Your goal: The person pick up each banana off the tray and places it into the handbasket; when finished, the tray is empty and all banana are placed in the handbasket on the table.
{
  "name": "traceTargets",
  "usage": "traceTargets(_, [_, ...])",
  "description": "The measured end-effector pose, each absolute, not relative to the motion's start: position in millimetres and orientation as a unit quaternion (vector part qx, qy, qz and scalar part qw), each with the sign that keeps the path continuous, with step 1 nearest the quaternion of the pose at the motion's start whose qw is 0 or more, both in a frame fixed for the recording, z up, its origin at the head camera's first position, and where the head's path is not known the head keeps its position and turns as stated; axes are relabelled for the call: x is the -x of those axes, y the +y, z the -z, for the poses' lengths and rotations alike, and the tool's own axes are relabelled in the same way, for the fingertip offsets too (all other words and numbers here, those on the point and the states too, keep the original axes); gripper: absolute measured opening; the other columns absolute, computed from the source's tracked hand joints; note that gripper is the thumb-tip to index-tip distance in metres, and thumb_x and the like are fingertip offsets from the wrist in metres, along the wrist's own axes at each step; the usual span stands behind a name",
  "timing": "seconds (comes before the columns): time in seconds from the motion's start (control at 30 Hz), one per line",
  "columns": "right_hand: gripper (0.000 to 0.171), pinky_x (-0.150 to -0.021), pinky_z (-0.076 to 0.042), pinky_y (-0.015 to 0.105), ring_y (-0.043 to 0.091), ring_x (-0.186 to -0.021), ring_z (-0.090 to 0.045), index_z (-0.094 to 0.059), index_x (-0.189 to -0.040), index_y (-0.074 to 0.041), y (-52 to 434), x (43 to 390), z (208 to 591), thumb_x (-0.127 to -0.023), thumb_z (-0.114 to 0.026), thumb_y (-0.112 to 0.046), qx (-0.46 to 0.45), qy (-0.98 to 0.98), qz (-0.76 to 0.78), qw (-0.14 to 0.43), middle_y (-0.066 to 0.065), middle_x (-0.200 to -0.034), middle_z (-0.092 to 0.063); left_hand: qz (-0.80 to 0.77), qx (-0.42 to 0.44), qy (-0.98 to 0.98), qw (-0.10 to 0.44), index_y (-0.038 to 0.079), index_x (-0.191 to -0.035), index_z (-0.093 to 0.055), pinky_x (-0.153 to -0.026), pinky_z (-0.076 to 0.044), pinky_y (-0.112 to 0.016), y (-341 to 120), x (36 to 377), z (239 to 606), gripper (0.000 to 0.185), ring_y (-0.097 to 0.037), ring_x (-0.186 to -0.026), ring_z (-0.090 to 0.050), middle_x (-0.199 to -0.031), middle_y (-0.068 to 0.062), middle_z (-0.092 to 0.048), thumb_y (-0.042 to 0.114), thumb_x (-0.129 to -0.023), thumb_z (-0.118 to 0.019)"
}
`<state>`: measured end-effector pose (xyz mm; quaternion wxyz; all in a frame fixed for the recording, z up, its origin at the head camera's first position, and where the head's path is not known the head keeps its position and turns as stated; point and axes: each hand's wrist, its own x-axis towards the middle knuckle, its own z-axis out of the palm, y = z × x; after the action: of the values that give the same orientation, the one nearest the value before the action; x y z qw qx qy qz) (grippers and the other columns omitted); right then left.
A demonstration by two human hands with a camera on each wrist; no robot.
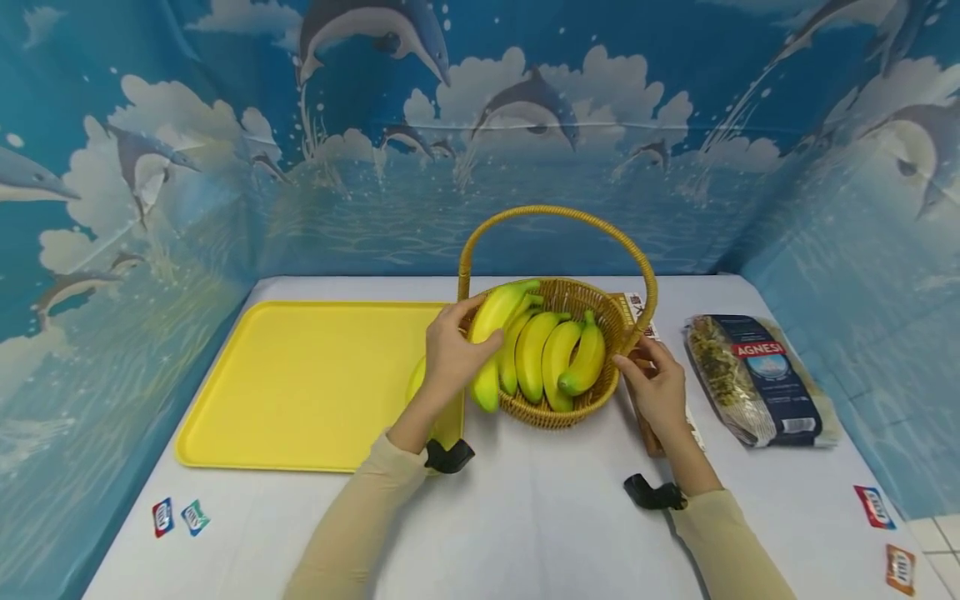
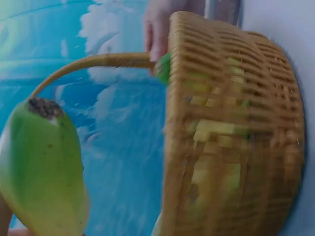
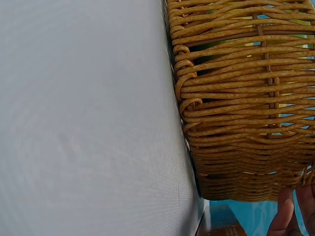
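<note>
A wicker basket (image 1: 551,414) with a tall arched handle (image 1: 557,210) stands on the table, holding several yellow bananas (image 1: 534,354) with greenish ends. My left hand (image 1: 456,350) grips a banana (image 1: 487,383) over the basket's left side. In the left wrist view that banana (image 2: 47,167) shows its dark tip, apart from the wicker wall. At the right rim, by the foot of the handle, my right hand (image 1: 658,390) pinches the basket's edge. Its fingertips (image 3: 283,211) touch the rim in the right wrist view.
A yellow tray (image 1: 300,383) lies left; a yellow object (image 1: 415,379) at its right end is partly hidden by my left wrist. Right of the basket are a partly covered box (image 1: 649,433) and an AGNESI pasta bag (image 1: 761,379). Small packets (image 1: 162,517) lie near the front corners.
</note>
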<state>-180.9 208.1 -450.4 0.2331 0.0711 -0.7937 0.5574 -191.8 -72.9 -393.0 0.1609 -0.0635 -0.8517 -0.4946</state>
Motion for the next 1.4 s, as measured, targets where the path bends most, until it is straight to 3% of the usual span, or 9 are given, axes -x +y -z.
traceTargets(0.23, [0.041,-0.073,-0.046,0.005,-0.006,-0.084,-0.057,-0.061,-0.127,0.007,218,195,475,-0.087,-0.068,0.004,-0.057,-0.791,-0.565,0.227,-0.014,-0.096,-0.055,0.437,0.07,-0.885,0.145,0.013,-0.129,-0.064,-0.085,-0.049,-0.042,-29,230,403,0.052,-0.024,-0.104,-0.061,-0.117,-0.006,-0.067,0.031,-0.081,-0.071])
traceTargets(0.43, [0.041,-0.072,-0.046,0.006,-0.006,-0.083,-0.057,-0.062,-0.128,0.004,219,197,477,-0.088,-0.069,0.001,-0.057,-0.795,-0.558,0.23,-0.004,-0.097,-0.059,0.392,0.059,-0.907,0.139,0.013,-0.13,-0.064,-0.096,-0.043,-0.048,-12,250,420,0.052,-0.029,-0.112,-0.059,-0.121,-0.009,-0.068,0.03,-0.081,-0.072])
traceTargets(0.63, [0.041,-0.073,-0.046,0.006,-0.005,-0.084,-0.057,-0.06,-0.127,0.007,215,192,470,-0.087,-0.068,0.004,-0.059,-0.798,-0.556,0.225,-0.007,-0.098,-0.057,0.34,0.051,-0.925,0.161,0.013,-0.13,-0.065,-0.084,-0.037,-0.044,-10,253,437,0.054,-0.029,-0.106,-0.06,-0.118,-0.011,-0.067,0.034,-0.081,-0.074])
traceTargets(0.83, [0.039,-0.073,-0.047,0.007,-0.002,-0.083,-0.057,-0.059,-0.124,0.014,207,179,449,-0.087,-0.066,0.007,-0.072,-0.799,-0.552,0.226,-0.008,-0.097,-0.056,0.308,0.058,-0.936,0.163,0.013,-0.131,-0.064,-0.087,-0.036,-0.044,-9,251,441,0.054,-0.026,-0.106,-0.058,-0.117,-0.009,-0.065,0.036,-0.082,-0.073])
traceTargets(1.2, [0.038,-0.073,-0.048,0.008,-0.001,-0.083,-0.058,-0.06,-0.124,0.012,206,178,446,-0.087,-0.066,0.006,-0.076,-0.795,-0.558,0.228,-0.002,-0.097,-0.057,0.273,0.052,-0.942,0.188,0.013,-0.125,-0.067,-0.083,-0.037,-0.041,-5,248,439,0.049,-0.024,-0.102,-0.059,-0.112,-0.007,-0.065,0.037,-0.083,-0.075])
traceTargets(1.4, [0.038,-0.072,-0.047,0.009,-0.001,-0.082,-0.058,-0.06,-0.124,0.013,206,179,450,-0.087,-0.066,0.007,-0.079,-0.79,-0.56,0.235,-0.006,-0.096,-0.057,0.298,0.071,-0.914,0.267,0.011,-0.12,-0.07,-0.081,-0.038,-0.042,-7,240,438,0.041,-0.025,-0.097,-0.054,-0.108,-0.007,-0.063,0.03,-0.084,-0.075])
